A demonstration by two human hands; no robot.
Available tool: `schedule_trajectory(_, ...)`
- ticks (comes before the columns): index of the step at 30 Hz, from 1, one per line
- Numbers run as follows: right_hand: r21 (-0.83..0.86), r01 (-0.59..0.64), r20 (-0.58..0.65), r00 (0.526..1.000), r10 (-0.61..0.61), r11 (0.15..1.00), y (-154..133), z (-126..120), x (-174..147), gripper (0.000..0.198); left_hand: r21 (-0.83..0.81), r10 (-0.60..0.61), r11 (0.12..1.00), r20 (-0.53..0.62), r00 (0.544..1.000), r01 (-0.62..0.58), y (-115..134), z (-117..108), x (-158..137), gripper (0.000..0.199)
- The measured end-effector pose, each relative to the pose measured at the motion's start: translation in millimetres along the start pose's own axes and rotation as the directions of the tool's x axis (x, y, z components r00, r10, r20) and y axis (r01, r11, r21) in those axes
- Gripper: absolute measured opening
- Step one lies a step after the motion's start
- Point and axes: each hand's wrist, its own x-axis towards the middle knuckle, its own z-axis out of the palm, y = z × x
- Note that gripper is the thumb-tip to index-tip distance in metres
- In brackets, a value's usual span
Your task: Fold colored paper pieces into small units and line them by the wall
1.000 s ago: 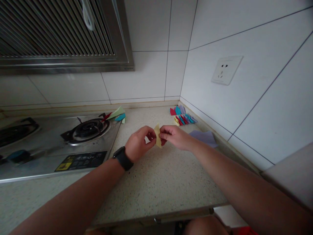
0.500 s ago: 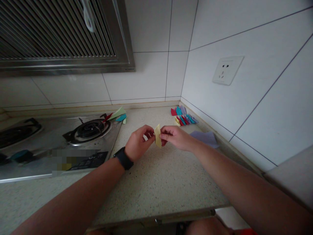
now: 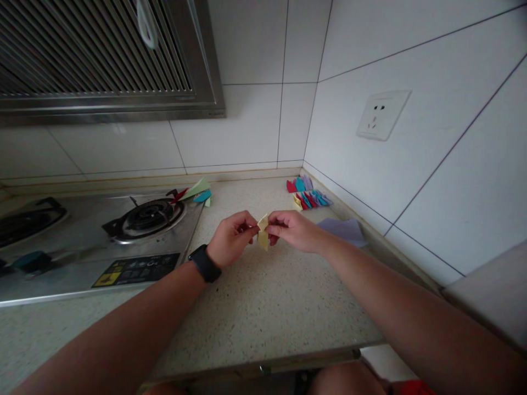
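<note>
A small folded piece of yellow paper [image 3: 263, 240] is held upright above the counter, pinched at its middle from both sides. My left hand [image 3: 233, 236], with a black watch on the wrist, is closed on its left edge. Thumb and fingers of my right hand [image 3: 290, 230] grip the right edge. The paper looks narrowed where the fingertips meet it, with its upper and lower ends showing. Behind my right hand stand several small folded papers [image 3: 308, 200] in red, blue, yellow and purple. A flat purple paper sheet [image 3: 341, 231] lies partly behind my right forearm.
On the left is a gas stove [image 3: 150, 219] with a black burner. Green, red and blue paper pieces [image 3: 197, 190] lie at its back right corner. A range hood [image 3: 102, 60] hangs above. The speckled counter [image 3: 263, 312] meets the tiled wall, which holds a socket [image 3: 383, 115].
The fingertips have pressed in on the yellow paper, which now appears pinched at the middle instead of a plain strip. My left hand has turned slightly. The view has shifted a little.
</note>
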Motion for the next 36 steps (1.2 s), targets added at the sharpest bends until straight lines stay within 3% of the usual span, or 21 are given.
schedule_trajectory(7, -0.031, 0.012, 0.004, 1.000, -0.012, 0.999, 2.7, -0.9, -0.3, 0.022, -0.032, -0.005, 0.999, 0.032, 0.999, 0.006, -1.7, 0.1, 0.7, 0.011)
schedule_trajectory(16, -0.111, 0.000, -0.106, 0.994, -0.011, 0.994, 6.7, -0.6, 1.6, 0.016, 0.188, 0.000, 0.982, -0.100, 0.995, 0.019, -2.2, 0.4, 2.8, 0.015)
schedule_trajectory(21, -0.295, 0.024, -0.179, 0.981, -0.079, 0.955, 11.9, -0.8, 1.9, 0.013, 0.121, -0.064, 0.989, -0.126, 0.990, 0.080, 1.3, -2.5, 4.9, 0.019)
schedule_trajectory(25, -0.429, 0.072, -0.206, 0.963, -0.175, 0.900, 8.6, -1.0, 0.7, 0.012, 0.026, -0.139, 0.990, -0.038, 0.990, 0.140, -1.0, -2.6, 3.8, 0.024)
schedule_trajectory(36, -0.624, 0.154, -0.151, 0.938, -0.312, 0.766, 1.3, -0.2, -1.1, 0.007, -0.018, -0.223, 0.975, -0.034, 0.974, 0.223, 6.1, -0.6, 5.0, 0.032)
